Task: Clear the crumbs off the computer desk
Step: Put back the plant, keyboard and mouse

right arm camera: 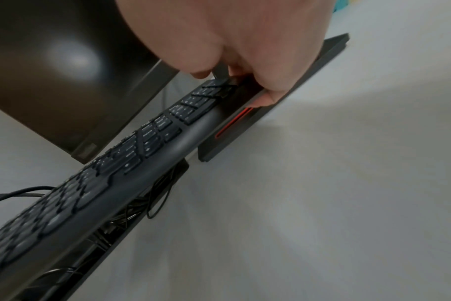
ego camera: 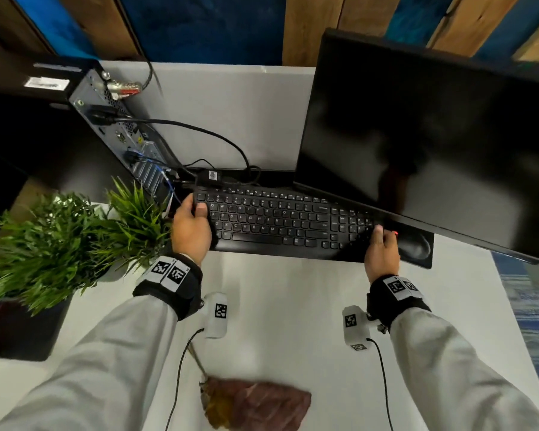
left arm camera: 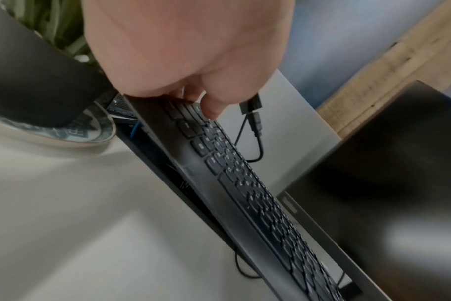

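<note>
A black keyboard (ego camera: 280,219) lies across the middle of the white desk (ego camera: 287,300), under the monitor's lower edge. My left hand (ego camera: 195,209) grips its left end, thumb on the keys and fingers curled under the edge. At the right end, my right hand (ego camera: 383,236) grips the same way. In the left wrist view the keyboard (left arm camera: 245,183) is raised off the desk beneath my left hand (left arm camera: 204,103). The right wrist view shows the keyboard (right arm camera: 142,138) held by my right hand (right arm camera: 234,81), with cables under it. No crumbs are visible.
A tilted black monitor (ego camera: 433,144) overhangs the keyboard's right half. A computer tower (ego camera: 119,129) with cables (ego camera: 218,141) stands back left, with potted plants (ego camera: 59,244) on the left. A black mouse pad (ego camera: 417,247) lies right of the keyboard. A reddish-brown brush (ego camera: 255,402) rests near the front edge.
</note>
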